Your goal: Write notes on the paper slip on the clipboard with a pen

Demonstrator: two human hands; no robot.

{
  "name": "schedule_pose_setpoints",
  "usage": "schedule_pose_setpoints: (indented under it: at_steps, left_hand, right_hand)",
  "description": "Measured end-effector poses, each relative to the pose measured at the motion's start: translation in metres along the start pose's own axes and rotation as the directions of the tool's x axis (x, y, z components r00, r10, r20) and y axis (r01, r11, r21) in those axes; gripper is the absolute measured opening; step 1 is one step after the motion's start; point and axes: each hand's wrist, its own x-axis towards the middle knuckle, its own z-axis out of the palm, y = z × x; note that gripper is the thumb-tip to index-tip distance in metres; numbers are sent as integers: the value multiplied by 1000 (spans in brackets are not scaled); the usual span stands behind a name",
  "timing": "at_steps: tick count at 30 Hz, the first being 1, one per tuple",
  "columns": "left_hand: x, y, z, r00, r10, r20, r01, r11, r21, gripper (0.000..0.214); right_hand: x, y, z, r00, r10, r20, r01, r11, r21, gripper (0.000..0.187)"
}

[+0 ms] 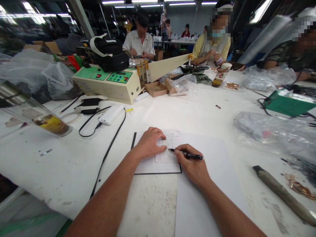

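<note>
A black pen (189, 154) is gripped in my right hand (194, 166), its tip just above or on a sheet with handwriting (164, 157); I cannot tell if it touches. That sheet lies on a dark-edged notebook or clipboard (158, 169). My left hand (150, 143) rests flat over the upper left of the paper, fingers stretched out and thumb pointing toward the pen. Under my right forearm, a large blank white sheet (212, 158) spreads over the table.
A cream machine with green panels (106, 84) stands at the back left, near a white power bank (111, 115) with its cable. A glass bottle (46, 121) is at left. Plastic bags (269, 128), a green box (288, 102) and a dark rod-like tool (283, 194) lie right. Co-workers sit opposite.
</note>
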Motion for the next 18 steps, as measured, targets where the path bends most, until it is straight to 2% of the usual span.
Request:
schedule_pose_setpoints:
  at_steps: [18]
  left_hand:
    - [0, 0, 0, 1000, 3, -4, -3, 1000, -5, 29]
  right_hand:
    - [-1, 0, 0, 1000, 3, 4, -3, 1000, 2, 18]
